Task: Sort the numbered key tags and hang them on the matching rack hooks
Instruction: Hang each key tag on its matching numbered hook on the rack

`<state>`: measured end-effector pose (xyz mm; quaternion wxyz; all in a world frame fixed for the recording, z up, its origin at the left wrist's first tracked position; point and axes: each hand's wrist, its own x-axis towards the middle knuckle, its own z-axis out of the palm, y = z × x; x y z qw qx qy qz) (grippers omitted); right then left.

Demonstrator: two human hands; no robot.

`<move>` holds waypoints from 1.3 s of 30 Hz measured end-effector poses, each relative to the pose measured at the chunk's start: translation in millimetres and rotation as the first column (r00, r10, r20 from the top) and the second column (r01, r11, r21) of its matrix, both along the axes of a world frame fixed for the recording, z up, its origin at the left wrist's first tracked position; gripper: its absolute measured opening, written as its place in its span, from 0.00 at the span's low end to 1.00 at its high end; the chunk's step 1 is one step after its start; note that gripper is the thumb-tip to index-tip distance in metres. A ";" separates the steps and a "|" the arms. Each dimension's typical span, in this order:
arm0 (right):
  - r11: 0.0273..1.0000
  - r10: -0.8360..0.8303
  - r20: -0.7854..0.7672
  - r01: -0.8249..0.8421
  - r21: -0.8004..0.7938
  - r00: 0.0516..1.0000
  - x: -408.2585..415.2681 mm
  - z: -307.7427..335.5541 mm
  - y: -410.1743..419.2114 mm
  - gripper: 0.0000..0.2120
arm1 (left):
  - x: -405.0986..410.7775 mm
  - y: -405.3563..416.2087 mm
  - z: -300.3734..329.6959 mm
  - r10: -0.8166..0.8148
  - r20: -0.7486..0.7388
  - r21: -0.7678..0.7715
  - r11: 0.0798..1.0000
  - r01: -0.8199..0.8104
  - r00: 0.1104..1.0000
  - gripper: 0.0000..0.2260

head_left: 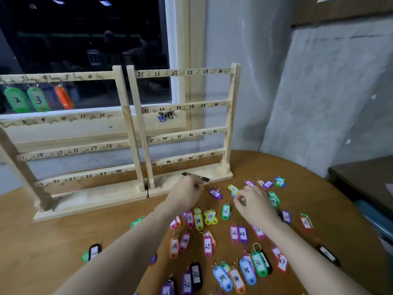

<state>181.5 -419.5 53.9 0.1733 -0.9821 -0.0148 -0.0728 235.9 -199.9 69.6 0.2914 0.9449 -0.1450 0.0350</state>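
Head view: nearest the camera, on the brown round table (53, 241), lie the loose key tags. A blue tag marked 34 (222, 278) and a green tag marked 36 (258, 263) are closest. Beyond them, nearer the rack, are a pink tag marked 25 (207, 245), a yellow tag marked 14 (198, 220) and a green tag marked 16 (226, 211).

Both bare forearms reach over these tags toward the rack. The right hand (252, 204) is curled over the tags well in front of the right rack (182, 126), thumb and forefinger brought together as if pinching; a bit of green shows under the fingers, but I cannot tell whether they actually hold a tag. The left hand (187, 191) is just in front of that rack's base, fingers curled tight, with a small dark object (196, 176) at its fingertips; whether it grips it I cannot tell.

Farther back stands the left rack (70, 150), touching the right rack. From its top bar hang a green tag marked 2 (17, 100), a green tag marked 3 (39, 100) and an orange tag (63, 97). A dark window (85, 39) lies behind the racks.
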 end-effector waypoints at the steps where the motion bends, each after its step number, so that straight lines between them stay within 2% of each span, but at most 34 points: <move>1: 1.000 -0.001 0.006 0.001 0.004 1.000 3.7 -1.9 2.3 0.08 | 4.4 -4.4 -2.5 -0.014 -0.019 0.001 1.000 0.014 1.000 0.12; 4: 0.999 -0.031 0.042 0.030 0.026 0.999 15.1 -9.4 7.5 0.10 | 17.7 -11.0 -10.5 -0.058 -0.062 0.049 0.997 0.061 0.996 0.15; 7: 0.997 -0.054 0.049 0.052 0.053 0.997 25.8 -15.0 17.1 0.12 | 29.7 -13.2 -20.2 -0.097 -0.064 0.083 0.991 0.102 0.993 0.14; 13: 0.993 -0.121 0.015 0.121 0.007 0.993 46.7 -16.9 35.0 0.18 | 43.0 -27.6 -30.0 -0.099 -0.067 -0.003 0.995 0.099 0.993 0.09; 17: 0.992 -0.126 -0.022 0.126 0.012 0.992 60.0 -17.0 39.7 0.15 | 48.4 -32.2 -35.6 -0.095 -0.057 0.001 0.995 0.096 0.994 0.05; 22: 0.990 -0.097 -0.178 0.114 0.085 0.979 67.0 -9.9 41.5 0.12 | 52.6 -26.5 -38.0 -0.099 -0.086 0.002 0.995 0.100 0.991 0.04; 25: 0.990 -0.066 -0.238 0.094 0.108 0.969 67.9 -7.2 42.2 0.09 | 53.2 -20.1 -39.0 -0.087 -0.113 -0.005 0.996 0.087 0.990 0.07; 31: 0.995 0.026 -0.260 0.000 0.100 0.965 60.4 0.3 44.8 0.11 | 46.5 -1.2 -37.8 -0.124 -0.124 -0.009 0.992 0.124 0.985 0.05; 35: 0.994 0.049 -0.239 -0.023 0.110 0.970 56.9 -1.2 46.3 0.06 | 43.8 17.0 -31.5 -0.132 -0.105 -0.048 0.991 0.127 0.986 0.08; 39: 0.965 0.005 -0.189 0.044 0.258 0.982 56.5 0.5 47.6 0.05 | 37.7 39.7 -14.2 -0.128 -0.051 -0.078 0.989 0.124 0.990 0.06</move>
